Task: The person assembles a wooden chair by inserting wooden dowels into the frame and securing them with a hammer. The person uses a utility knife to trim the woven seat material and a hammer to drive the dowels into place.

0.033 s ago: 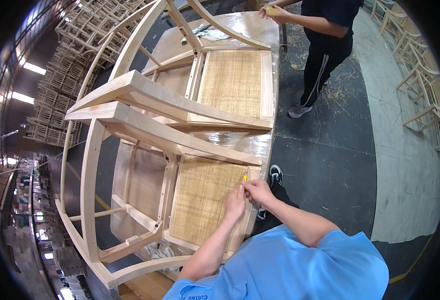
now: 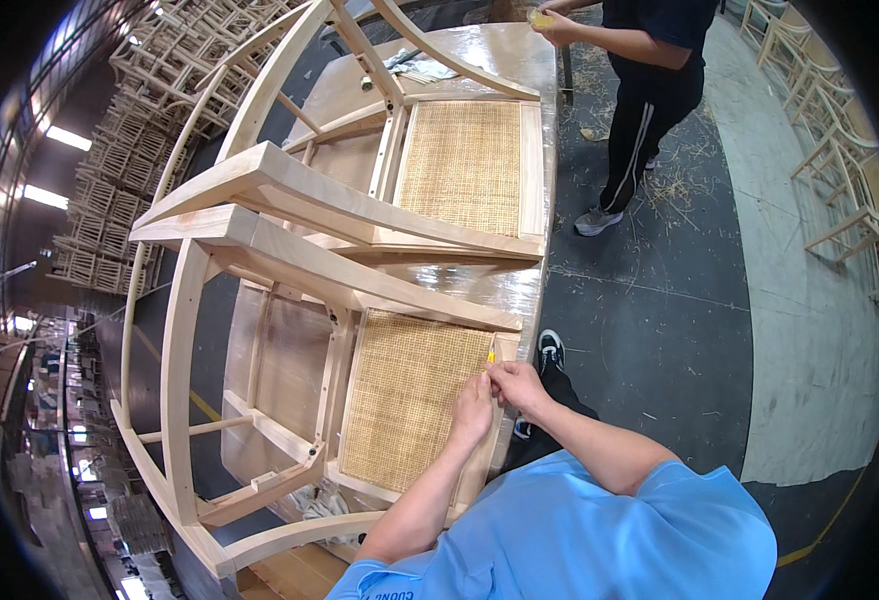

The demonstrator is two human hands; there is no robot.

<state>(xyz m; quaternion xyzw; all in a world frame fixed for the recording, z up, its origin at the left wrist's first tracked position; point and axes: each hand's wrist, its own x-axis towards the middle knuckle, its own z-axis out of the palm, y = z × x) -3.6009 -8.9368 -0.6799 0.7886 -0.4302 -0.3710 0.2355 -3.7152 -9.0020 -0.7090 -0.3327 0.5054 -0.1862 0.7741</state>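
A pale wooden chair frame (image 2: 305, 262) lies on the work table, its woven cane panel (image 2: 410, 400) facing up. At the panel's right edge, my right hand (image 2: 518, 386) is pinched on a small yellow tool (image 2: 492, 355) with a thin pale tip. That tip points away from me along the seam between the cane and the wooden rail; the fingers hide the tool's rear part. My left hand (image 2: 472, 410) is closed and touches the right fingertips, resting over the cane edge. Whether it also grips the tool is hidden.
A second chair frame (image 2: 330, 205) with a cane panel (image 2: 460, 165) stands beyond mine on the plastic-covered table (image 2: 530, 60). A co-worker (image 2: 650, 90) at the far right holds something yellow. Scraps litter the floor (image 2: 675, 190); chairs (image 2: 850, 170) line the right side.
My hands and the yellow tool stay almost in place, with only a tiny shift. At the far end, the co-worker's hands have moved slightly.
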